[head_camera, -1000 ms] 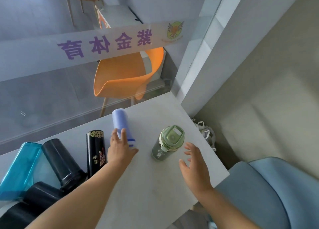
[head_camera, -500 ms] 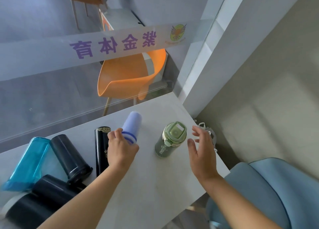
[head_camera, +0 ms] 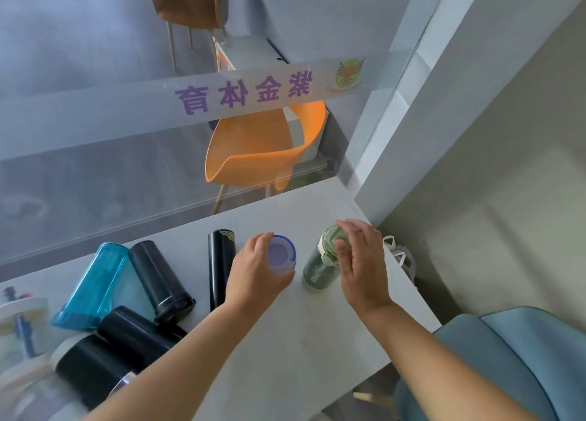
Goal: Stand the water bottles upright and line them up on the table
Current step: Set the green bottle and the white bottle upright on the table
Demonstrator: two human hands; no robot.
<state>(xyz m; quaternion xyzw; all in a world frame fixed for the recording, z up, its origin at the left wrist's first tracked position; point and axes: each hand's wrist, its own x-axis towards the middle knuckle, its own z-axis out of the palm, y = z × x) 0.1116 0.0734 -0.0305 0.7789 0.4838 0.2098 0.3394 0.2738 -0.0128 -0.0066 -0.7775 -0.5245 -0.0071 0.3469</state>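
Head view, looking down on a pale table (head_camera: pixel 285 341). The left hand (head_camera: pixel 253 274) is wrapped around a lavender bottle (head_camera: pixel 280 255) with a blue ring at its rim; the bottle stands roughly upright, its end facing the camera, with fingers curled round its far and near sides. The right hand (head_camera: pixel 361 262) is spread, fingers extended, resting over the lid side of a green bottle (head_camera: pixel 318 263) that stands upright just right of the lavender one; whether the palm presses on it or only touches cannot be told.

Left of the left hand, a slim black bottle (head_camera: pixel 219 262) with gold trim lies on its side, partly hidden by the wrist. Farther left lie a dark navy bottle (head_camera: pixel 158 276) and a translucent teal bottle (head_camera: pixel 92 286), side by side and touching. Nearer the camera, below the left forearm, more black bottles (head_camera: pixel 104 354) lie in a blurred cluster. Beyond the table's far edge, behind glass, stands an orange chair (head_camera: pixel 263 154).
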